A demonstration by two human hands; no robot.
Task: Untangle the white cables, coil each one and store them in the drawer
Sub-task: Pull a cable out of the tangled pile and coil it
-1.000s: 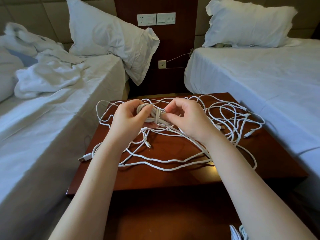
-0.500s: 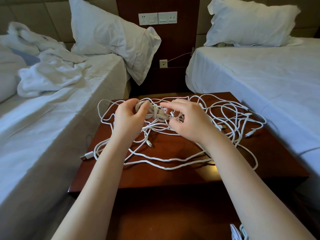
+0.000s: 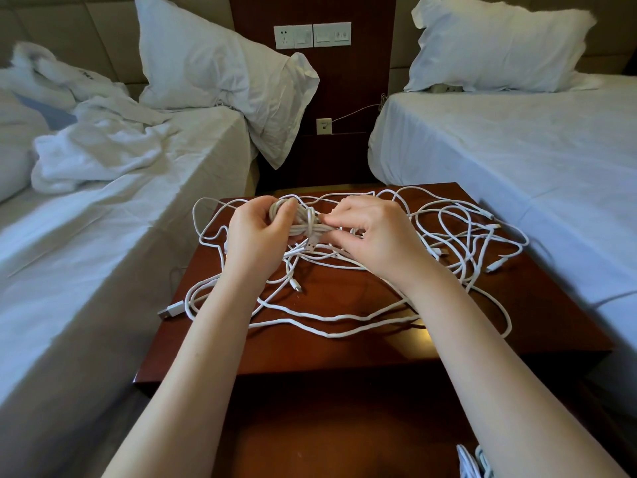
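A small coiled white cable (image 3: 306, 224), wrapped round its middle, is held above the dark wooden nightstand (image 3: 344, 350). My left hand (image 3: 256, 236) grips the coil's left loop. My right hand (image 3: 370, 234) pinches the wrap on the coil's right side, and a USB plug hangs just below it. Under and around both hands lies a tangle of loose white cables (image 3: 458, 232), spread over the nightstand top. One USB plug (image 3: 170, 310) sticks out over the left edge. More white cable (image 3: 474, 465) shows at the bottom edge, partly cut off.
A bed with a rumpled sheet (image 3: 93, 215) borders the nightstand on the left, and a made bed (image 3: 517, 160) on the right. Each has a pillow (image 3: 220, 70). Wall sockets (image 3: 312, 35) sit on the wooden panel behind. The nightstand's front falls in dark shadow.
The coil has stayed between both hands. My right hand's fingers have shifted along the wrap at the coil's middle, and a plug end now hangs below it. The loose tangle has not moved.
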